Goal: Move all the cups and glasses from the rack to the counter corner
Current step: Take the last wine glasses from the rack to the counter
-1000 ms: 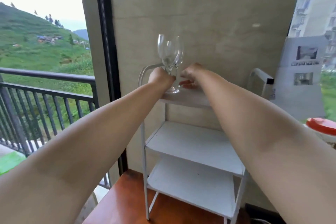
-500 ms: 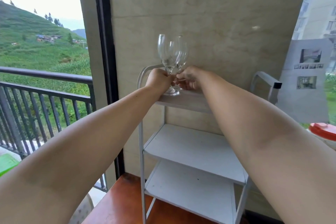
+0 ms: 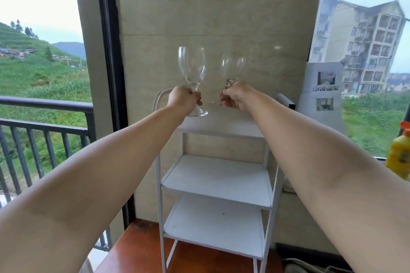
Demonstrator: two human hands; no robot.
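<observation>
A white three-shelf rack (image 3: 216, 184) stands against the beige wall. My left hand (image 3: 184, 101) is closed around the stem of a clear wine glass (image 3: 192, 66), whose foot hovers at the top shelf's left end. My right hand (image 3: 235, 97) grips the stem of a second clear wine glass (image 3: 233, 66), held upright a little above the top shelf. The two glasses are apart, side by side. The lower two shelves hold nothing.
A black balcony railing (image 3: 44, 108) runs on the left behind a dark door frame (image 3: 111, 51). A yellow bottle with an orange cap (image 3: 399, 153) stands at the right edge. A grey printed card (image 3: 321, 88) leans by the right window. Reddish wood floor (image 3: 137, 248) lies below.
Both hands closed on the stems and the two glasses, which stood together on the top shelf, have separated; the right one has lifted and moved right. The view tilted up.
</observation>
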